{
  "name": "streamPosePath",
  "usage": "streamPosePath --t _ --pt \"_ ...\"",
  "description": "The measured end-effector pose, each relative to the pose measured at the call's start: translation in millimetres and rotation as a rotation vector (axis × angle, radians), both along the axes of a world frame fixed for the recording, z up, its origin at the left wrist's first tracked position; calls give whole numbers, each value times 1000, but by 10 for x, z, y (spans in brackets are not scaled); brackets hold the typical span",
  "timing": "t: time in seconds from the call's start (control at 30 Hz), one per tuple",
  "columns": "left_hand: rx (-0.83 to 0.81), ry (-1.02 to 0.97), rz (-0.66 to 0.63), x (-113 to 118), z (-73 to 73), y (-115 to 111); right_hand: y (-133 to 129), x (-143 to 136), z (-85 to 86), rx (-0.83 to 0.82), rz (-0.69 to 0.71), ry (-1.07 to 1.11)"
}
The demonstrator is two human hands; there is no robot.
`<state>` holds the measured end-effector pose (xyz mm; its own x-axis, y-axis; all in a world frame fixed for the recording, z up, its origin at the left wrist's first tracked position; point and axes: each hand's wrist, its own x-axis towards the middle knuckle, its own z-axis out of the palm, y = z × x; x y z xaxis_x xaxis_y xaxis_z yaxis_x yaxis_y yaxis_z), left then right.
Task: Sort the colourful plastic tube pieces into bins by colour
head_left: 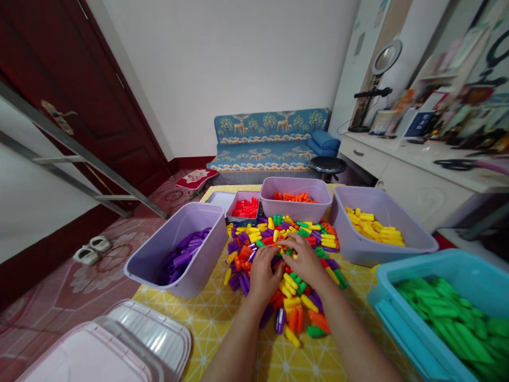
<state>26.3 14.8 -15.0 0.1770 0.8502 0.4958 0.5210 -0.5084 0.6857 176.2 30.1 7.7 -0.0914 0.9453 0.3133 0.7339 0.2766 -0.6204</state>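
A mixed pile of small plastic tube-shaped pieces (pixel 292 286) in purple, yellow, orange, red and green lies across the middle of the table. My left hand (pixel 263 271) rests on the pile, its fingers curved and its thumb apart from them. Beside it, my right hand (pixel 305 259) reaches into the same pieces with its fingers spread. The two hands nearly meet at the fingertips. I make out no piece held in either one, though some fingertips are partly hidden among the pieces.
Around the pile stand a bin of purple pieces (pixel 214 265), a tin of red ones (pixel 260 200), a bin of orange ones (pixel 274 213), a bin of yellow ones (pixel 345 244) and a turquoise bin of green ones (pixel 382 273). Lids (pixel 155 334) lie at front left.
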Motion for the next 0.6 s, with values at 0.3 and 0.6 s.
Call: streamPosePath --t 0.3,0.6 --pt "-10 -5 7 -3 8 -2 -75 -40 16 -15 -95 290" --pt "1 -13 -18 -7 59 -19 -101 150 89 -234 -56 348"
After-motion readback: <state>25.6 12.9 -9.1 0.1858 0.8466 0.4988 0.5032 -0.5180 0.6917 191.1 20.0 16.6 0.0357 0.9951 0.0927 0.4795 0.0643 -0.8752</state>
